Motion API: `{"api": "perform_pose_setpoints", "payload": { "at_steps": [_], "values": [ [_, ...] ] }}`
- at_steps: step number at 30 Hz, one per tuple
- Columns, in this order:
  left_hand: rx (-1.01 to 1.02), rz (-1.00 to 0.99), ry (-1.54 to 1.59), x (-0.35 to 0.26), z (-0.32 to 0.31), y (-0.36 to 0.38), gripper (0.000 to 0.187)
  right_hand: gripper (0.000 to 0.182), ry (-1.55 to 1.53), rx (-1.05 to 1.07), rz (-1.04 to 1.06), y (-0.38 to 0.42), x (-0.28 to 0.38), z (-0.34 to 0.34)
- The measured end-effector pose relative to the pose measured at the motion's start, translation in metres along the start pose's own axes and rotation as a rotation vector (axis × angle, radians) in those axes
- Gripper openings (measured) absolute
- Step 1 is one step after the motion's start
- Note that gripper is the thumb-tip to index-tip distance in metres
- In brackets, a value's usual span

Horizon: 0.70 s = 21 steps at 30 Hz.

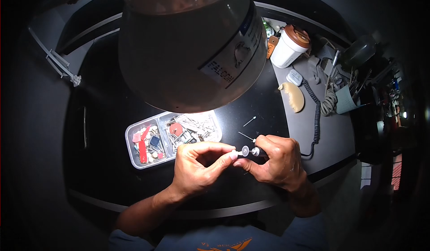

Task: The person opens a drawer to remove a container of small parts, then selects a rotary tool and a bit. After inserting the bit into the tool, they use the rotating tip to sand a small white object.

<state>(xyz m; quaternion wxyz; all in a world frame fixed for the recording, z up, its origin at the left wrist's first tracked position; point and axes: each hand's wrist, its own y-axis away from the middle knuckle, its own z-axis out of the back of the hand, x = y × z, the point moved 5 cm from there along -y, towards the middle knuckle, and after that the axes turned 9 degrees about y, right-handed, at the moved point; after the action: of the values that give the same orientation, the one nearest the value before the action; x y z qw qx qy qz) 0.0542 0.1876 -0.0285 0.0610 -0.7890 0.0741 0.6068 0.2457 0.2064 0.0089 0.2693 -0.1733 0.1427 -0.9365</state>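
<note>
My left hand (199,166) pinches a small pale piece by the tips of its thumb and index finger; the piece is mostly hidden. My right hand (278,161) is closed around a dark rotary handpiece (261,152). A small grey disc (245,151) sits at the tool's tip, right beside my left fingertips. Whether the disc touches the piece is too small to tell. Behind my left hand stands a clear two-part box (150,164) holding many small burs and polishing bits. Two thin burs lie on the black table, one of them a pointed bit (250,121).
A large lamp shade (188,62) hangs over the table's back. At the right are a white cup with a brown lid (287,49), a cream curved piece (293,97), a coiled black cord (317,121) and a holder of tools (346,100). The table's curved front edge (215,212) runs below my hands.
</note>
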Motion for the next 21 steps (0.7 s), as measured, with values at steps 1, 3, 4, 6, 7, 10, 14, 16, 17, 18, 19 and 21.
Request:
{"api": "perform_pose_setpoints", "payload": {
  "at_steps": [1,3,4,6,7,10,14,16,17,18,19,21],
  "values": [
    [-0.001,0.003,0.006,-0.0001,0.0002,-0.0001,0.011,0.067,-0.009,-0.011,0.001,-0.0002,-0.0008,0.0006],
    [0.001,0.014,0.035,0.0003,-0.0002,-0.0004,0.011,0.066,-0.003,-0.021,0.011,0.0001,-0.0016,-0.0004],
    [0.003,0.021,0.058,0.0011,-0.0008,-0.0006,0.011,0.066,0.000,-0.026,0.015,0.0005,-0.0017,-0.0005],
    [0.009,0.026,0.060,0.0012,-0.0010,-0.0008,0.011,0.063,-0.001,-0.031,0.018,0.0003,-0.0002,-0.0004],
    [0.012,0.024,0.040,0.0005,-0.0006,-0.0009,0.011,0.062,-0.001,-0.032,0.019,0.0003,0.0005,-0.0004],
    [0.017,0.014,0.040,0.0007,-0.0003,-0.0011,0.010,0.058,-0.011,-0.054,0.044,0.0013,-0.0014,-0.0009],
    [0.005,0.034,0.104,0.0034,-0.0003,-0.0011,0.008,0.056,-0.021,-0.055,0.050,0.0003,-0.0007,0.0012],
    [0.008,0.039,0.081,0.0033,0.0002,-0.0008,0.008,0.055,-0.023,-0.049,0.042,0.0014,-0.0012,-0.0004],
    [0.010,0.041,0.071,0.0034,0.0001,-0.0009,0.009,0.054,-0.023,-0.046,0.038,0.0013,-0.0012,-0.0003],
    [0.009,0.041,0.076,0.0032,-0.0002,-0.0011,0.009,0.054,-0.024,-0.043,0.035,0.0008,-0.0008,0.0001],
    [0.007,0.040,0.081,0.0029,-0.0006,-0.0012,0.009,0.053,-0.025,-0.039,0.032,0.0004,-0.0004,0.0005],
    [-0.006,0.041,0.078,0.0033,0.0003,-0.0009,0.009,0.048,-0.048,-0.020,0.045,0.0000,0.0001,0.0029]
  ]
}}
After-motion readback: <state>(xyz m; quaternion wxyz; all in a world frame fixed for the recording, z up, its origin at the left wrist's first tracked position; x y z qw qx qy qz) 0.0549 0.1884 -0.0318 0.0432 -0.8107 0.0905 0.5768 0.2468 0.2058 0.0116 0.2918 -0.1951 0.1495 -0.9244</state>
